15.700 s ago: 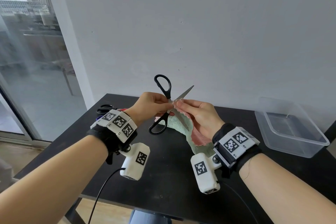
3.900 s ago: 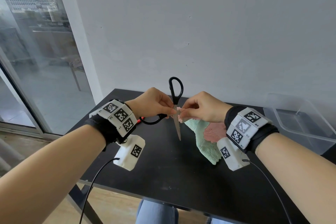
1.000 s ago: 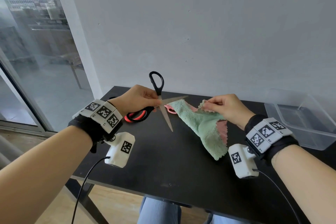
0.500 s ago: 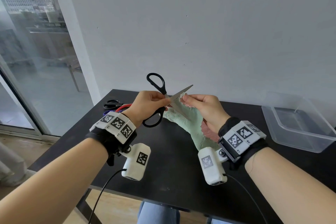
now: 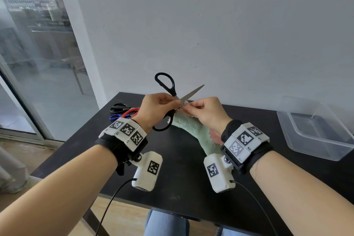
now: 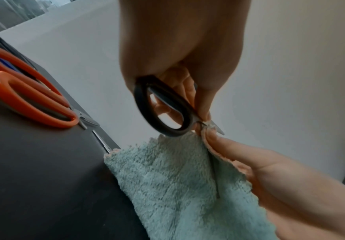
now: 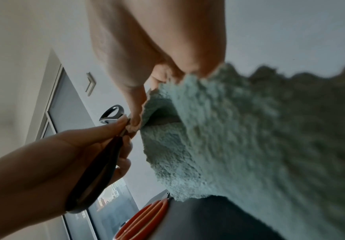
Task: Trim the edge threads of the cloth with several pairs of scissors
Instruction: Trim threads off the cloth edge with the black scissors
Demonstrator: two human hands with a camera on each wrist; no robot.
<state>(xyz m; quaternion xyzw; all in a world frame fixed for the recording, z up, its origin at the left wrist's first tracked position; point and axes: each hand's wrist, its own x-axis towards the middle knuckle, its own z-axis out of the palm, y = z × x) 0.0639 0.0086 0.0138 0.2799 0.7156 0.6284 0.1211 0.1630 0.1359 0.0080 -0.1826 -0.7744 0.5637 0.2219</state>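
I see the left hand (image 5: pixel 156 110) clamped on the black scissors (image 5: pixel 168 99), blades parted, one hidden behind the cloth (image 6: pixel 179 178). The right hand (image 5: pixel 206 114) pinches the cloth's raised edge; its lower part sits behind the wrist camera. Spare scissors (image 5: pixel 124 112) crowd the desk (image 5: pixel 172 178) edge.

A plain office-like room: black table (image 5: pixel 183 168), bare white wall (image 5: pixel 210 25), tall glass window (image 5: pixel 34 53) facing buildings

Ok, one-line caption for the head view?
Left hand holds open black scissors at the green cloth edge pinched by the right hand.
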